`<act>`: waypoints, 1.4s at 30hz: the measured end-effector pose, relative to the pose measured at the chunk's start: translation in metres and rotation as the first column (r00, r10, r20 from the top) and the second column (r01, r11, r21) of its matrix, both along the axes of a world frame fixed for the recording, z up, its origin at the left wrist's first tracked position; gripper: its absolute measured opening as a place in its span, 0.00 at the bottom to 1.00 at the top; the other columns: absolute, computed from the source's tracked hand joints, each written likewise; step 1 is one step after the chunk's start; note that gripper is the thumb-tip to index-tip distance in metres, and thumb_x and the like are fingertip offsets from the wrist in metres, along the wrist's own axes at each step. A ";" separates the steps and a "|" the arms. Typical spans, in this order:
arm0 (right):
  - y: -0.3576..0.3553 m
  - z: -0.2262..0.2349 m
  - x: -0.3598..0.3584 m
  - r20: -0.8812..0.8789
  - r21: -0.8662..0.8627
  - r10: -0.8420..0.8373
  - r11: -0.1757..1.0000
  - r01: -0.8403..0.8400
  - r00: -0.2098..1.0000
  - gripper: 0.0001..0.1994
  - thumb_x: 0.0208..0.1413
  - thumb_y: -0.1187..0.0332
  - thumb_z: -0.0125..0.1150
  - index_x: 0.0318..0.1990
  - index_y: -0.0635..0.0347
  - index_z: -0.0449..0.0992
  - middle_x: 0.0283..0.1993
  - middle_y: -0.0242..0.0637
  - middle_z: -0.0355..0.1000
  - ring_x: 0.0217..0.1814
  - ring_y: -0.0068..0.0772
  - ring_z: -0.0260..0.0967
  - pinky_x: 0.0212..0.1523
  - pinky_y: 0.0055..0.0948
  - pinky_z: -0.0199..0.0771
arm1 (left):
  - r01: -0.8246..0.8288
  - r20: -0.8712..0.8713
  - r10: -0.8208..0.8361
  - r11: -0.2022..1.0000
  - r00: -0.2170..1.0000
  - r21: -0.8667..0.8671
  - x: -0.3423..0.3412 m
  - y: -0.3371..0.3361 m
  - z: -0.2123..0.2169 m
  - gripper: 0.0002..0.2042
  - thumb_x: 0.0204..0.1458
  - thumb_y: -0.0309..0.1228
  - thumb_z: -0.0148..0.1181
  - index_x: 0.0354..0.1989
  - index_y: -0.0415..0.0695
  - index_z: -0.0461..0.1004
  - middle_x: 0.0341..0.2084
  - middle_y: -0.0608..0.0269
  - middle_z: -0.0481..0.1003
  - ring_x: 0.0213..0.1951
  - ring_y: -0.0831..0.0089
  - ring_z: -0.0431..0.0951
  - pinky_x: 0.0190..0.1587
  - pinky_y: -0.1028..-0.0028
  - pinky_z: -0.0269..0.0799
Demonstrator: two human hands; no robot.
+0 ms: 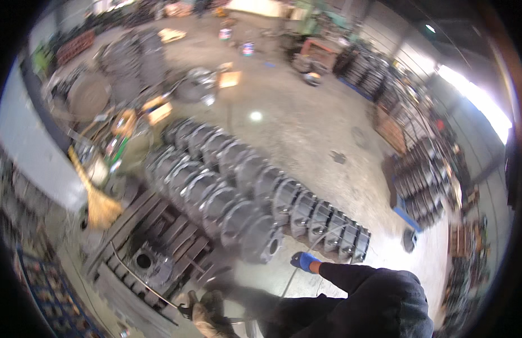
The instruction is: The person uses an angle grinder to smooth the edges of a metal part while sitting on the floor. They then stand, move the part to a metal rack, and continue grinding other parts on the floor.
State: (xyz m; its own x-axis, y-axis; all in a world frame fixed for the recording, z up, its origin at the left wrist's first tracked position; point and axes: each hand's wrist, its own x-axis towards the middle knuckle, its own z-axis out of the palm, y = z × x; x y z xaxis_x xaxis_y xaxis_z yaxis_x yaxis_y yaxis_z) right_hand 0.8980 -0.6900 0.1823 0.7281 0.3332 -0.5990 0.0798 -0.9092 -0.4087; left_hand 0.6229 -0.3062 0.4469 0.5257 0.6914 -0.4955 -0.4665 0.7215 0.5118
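My right hand (306, 261), in a blue glove on a dark sleeve, reaches in from the lower right. It is closed on a thin grey hose (320, 239) that curves over the near end of two long rows of grey cast metal housings (238, 186) on the concrete floor. My left hand (207, 312), in a worn tan glove, is blurred at the lower edge. It sits at the dark end of a thin curved metal rod (138, 276). Its grip cannot be made out.
A dark wooden pallet (159, 225) with one round casting (145, 262) lies left of the rows. A yellow broom (97, 203) leans by a cluttered bench (36, 152). More stacked castings (424, 180) stand at right and stacks of discs (131, 62) at the back.
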 end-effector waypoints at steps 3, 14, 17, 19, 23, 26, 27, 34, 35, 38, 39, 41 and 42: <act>-0.135 -0.015 -0.040 0.048 -0.074 0.018 0.997 -0.014 0.999 0.24 0.60 0.44 0.63 0.44 0.58 0.84 0.49 0.52 0.81 0.51 0.54 0.79 0.53 0.47 0.77 | 0.197 -0.262 -0.190 0.980 0.946 0.000 0.048 -0.018 0.021 0.20 0.66 0.31 0.55 0.65 0.42 0.69 0.49 0.60 0.80 0.49 0.59 0.81 0.60 0.50 0.78; -0.484 -0.083 -0.231 -0.607 0.046 -0.685 0.475 0.879 0.402 0.15 0.71 0.55 0.50 0.53 0.51 0.77 0.50 0.43 0.83 0.42 0.43 0.81 0.34 0.43 0.71 | 0.775 -0.499 -0.602 0.559 0.623 0.294 0.169 -0.172 -0.029 0.16 0.65 0.40 0.58 0.56 0.45 0.75 0.37 0.62 0.80 0.35 0.69 0.80 0.40 0.63 0.78; -0.549 -0.098 -0.221 -0.634 -0.054 -0.666 0.544 0.838 0.392 0.13 0.67 0.53 0.55 0.42 0.48 0.80 0.41 0.37 0.84 0.36 0.39 0.80 0.33 0.44 0.73 | 0.888 -0.664 -0.590 0.290 0.459 0.356 0.186 -0.221 -0.053 0.15 0.65 0.42 0.58 0.53 0.46 0.77 0.34 0.62 0.80 0.32 0.71 0.79 0.35 0.66 0.78; -0.583 -0.103 -0.222 -0.295 -0.015 -0.435 0.892 0.451 0.851 0.13 0.67 0.53 0.56 0.38 0.49 0.80 0.38 0.37 0.83 0.36 0.39 0.80 0.33 0.45 0.74 | 0.893 -0.754 -0.515 0.053 0.407 0.447 0.192 -0.259 -0.067 0.15 0.65 0.43 0.59 0.52 0.47 0.78 0.31 0.62 0.79 0.29 0.73 0.79 0.32 0.69 0.78; -0.639 -0.082 -0.262 -0.107 -0.217 -0.094 0.974 0.069 0.990 0.16 0.63 0.54 0.62 0.27 0.52 0.81 0.30 0.40 0.80 0.34 0.36 0.80 0.35 0.41 0.77 | 0.814 -0.987 -0.140 -0.564 0.076 0.142 0.192 -0.355 -0.077 0.12 0.59 0.41 0.61 0.43 0.46 0.78 0.29 0.57 0.80 0.29 0.63 0.80 0.31 0.62 0.77; -0.677 -0.059 -0.309 -0.325 0.436 -0.694 0.493 0.753 0.642 0.08 0.62 0.64 0.65 0.34 0.55 0.84 0.31 0.31 0.81 0.31 0.27 0.75 0.32 0.32 0.75 | 0.183 -0.959 0.130 -0.979 0.252 -0.084 0.200 -0.439 -0.062 0.09 0.52 0.37 0.63 0.33 0.45 0.77 0.29 0.48 0.80 0.33 0.44 0.81 0.34 0.50 0.76; -0.690 -0.056 -0.311 -0.404 0.339 -0.700 0.484 0.807 0.589 0.08 0.64 0.63 0.64 0.37 0.54 0.84 0.34 0.33 0.82 0.30 0.25 0.74 0.31 0.29 0.73 | 0.013 -0.978 0.100 -0.995 0.182 -0.100 0.216 -0.460 -0.055 0.08 0.49 0.36 0.64 0.32 0.46 0.77 0.28 0.48 0.80 0.33 0.46 0.82 0.35 0.51 0.77; -0.764 0.022 -0.403 -0.551 0.124 -0.824 -0.236 0.964 -0.131 0.19 0.67 0.59 0.61 0.62 0.53 0.75 0.48 0.38 0.83 0.40 0.34 0.80 0.42 0.38 0.72 | 0.295 -0.806 0.387 -0.915 0.448 -0.275 0.354 -0.623 -0.082 0.08 0.60 0.34 0.56 0.37 0.45 0.79 0.27 0.48 0.81 0.32 0.53 0.85 0.29 0.55 0.81; -0.768 0.029 -0.421 -0.552 0.092 -0.814 -0.275 0.957 -0.181 0.20 0.67 0.58 0.61 0.62 0.53 0.74 0.49 0.39 0.83 0.42 0.35 0.80 0.43 0.40 0.72 | 0.104 -0.794 0.415 -0.904 0.444 -0.414 0.367 -0.648 -0.096 0.08 0.60 0.34 0.55 0.34 0.46 0.79 0.28 0.49 0.82 0.32 0.52 0.85 0.31 0.54 0.80; -0.771 0.042 -0.471 -0.553 0.013 -0.772 -0.383 0.924 -0.313 0.21 0.66 0.57 0.61 0.63 0.52 0.73 0.50 0.39 0.83 0.43 0.36 0.80 0.46 0.42 0.72 | -0.329 -0.906 0.293 -0.860 0.307 -0.390 0.370 -0.711 -0.127 0.12 0.59 0.37 0.55 0.32 0.47 0.82 0.32 0.45 0.82 0.37 0.49 0.85 0.36 0.52 0.79; -0.766 0.046 -0.488 -0.553 -0.016 -0.753 -0.419 0.908 -0.357 0.22 0.66 0.56 0.61 0.64 0.52 0.73 0.50 0.39 0.82 0.44 0.37 0.80 0.47 0.43 0.72 | -0.320 -0.891 0.328 -0.847 0.314 -0.425 0.380 -0.723 -0.128 0.13 0.59 0.38 0.54 0.34 0.47 0.83 0.34 0.44 0.82 0.39 0.49 0.85 0.37 0.53 0.79; -0.757 0.050 -0.520 -0.544 -0.055 -0.729 -0.463 0.885 -0.415 0.22 0.66 0.56 0.61 0.64 0.51 0.73 0.51 0.39 0.82 0.44 0.37 0.80 0.48 0.43 0.72 | 0.262 -0.879 0.382 -0.913 0.286 -0.311 0.383 -0.740 -0.130 0.13 0.59 0.38 0.54 0.35 0.47 0.84 0.36 0.44 0.83 0.40 0.46 0.85 0.40 0.53 0.80; -0.748 0.052 -0.533 -0.537 -0.072 -0.713 -0.493 0.867 -0.451 0.22 0.66 0.55 0.62 0.64 0.50 0.73 0.51 0.39 0.82 0.45 0.38 0.80 0.49 0.43 0.72 | 0.179 -0.871 0.408 -0.912 0.275 -0.370 0.391 -0.752 -0.133 0.12 0.59 0.38 0.55 0.35 0.47 0.84 0.36 0.44 0.83 0.40 0.45 0.85 0.40 0.52 0.80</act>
State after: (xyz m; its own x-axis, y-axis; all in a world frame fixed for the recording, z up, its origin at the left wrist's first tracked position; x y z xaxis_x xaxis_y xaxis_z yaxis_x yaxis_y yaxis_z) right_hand 0.3648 -1.4378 0.2345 0.0888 -0.3857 -0.9183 -0.7366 0.5951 -0.3212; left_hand 1.0138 -1.0586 0.3143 0.7367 -0.3890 -0.5531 -0.4824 -0.8755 -0.0267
